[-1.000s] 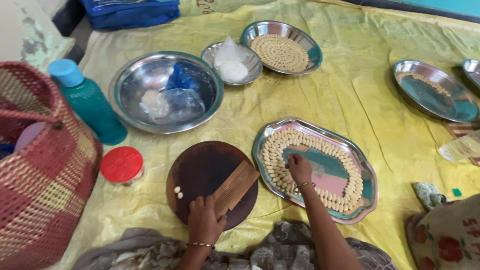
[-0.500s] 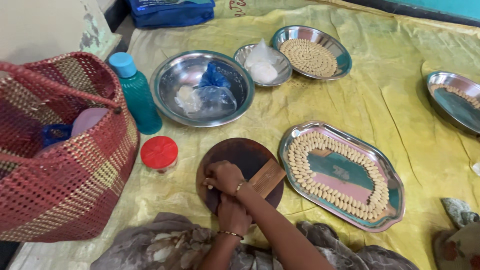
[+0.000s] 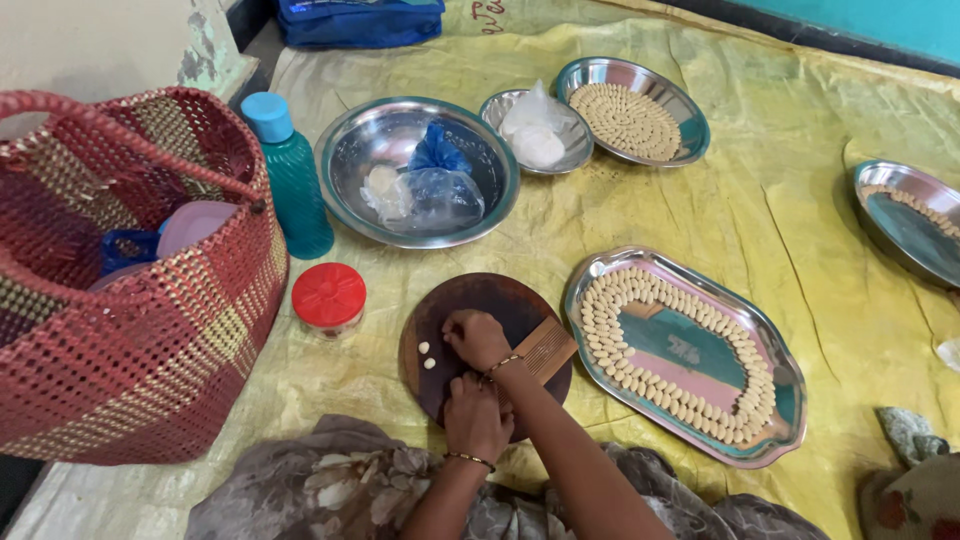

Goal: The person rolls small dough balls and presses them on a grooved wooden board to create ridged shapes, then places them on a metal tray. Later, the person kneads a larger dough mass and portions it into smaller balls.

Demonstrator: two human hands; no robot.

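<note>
**Small dough pieces at the board's left edge**

Both hands work on the round wooden board (image 3: 470, 300), which lies on the yellow floor sheet (image 3: 780, 200). The right hand (image 3: 476, 338) sits curled over the board's middle, fingers bent down beside two small pale dough pieces (image 3: 426, 355); whether it pinches anything I cannot tell. The left hand (image 3: 476, 416) rests at the board's near edge, fingers folded under, and its hold is hidden too. A ridged wooden comb (image 3: 546, 350) lies on the board's right side, partly under the right wrist.

The pieces are tiny, whitish and rounded, lying loose and close together, left of the right hand. Being so small and light, they could roll off the board onto the sheet if a knuckle brushes them, or get flattened under the palm. The oval steel tray (image 3: 690, 440) of shaped shells lies just right of the board, where a swinging elbow might disturb its neat rows.
</note>
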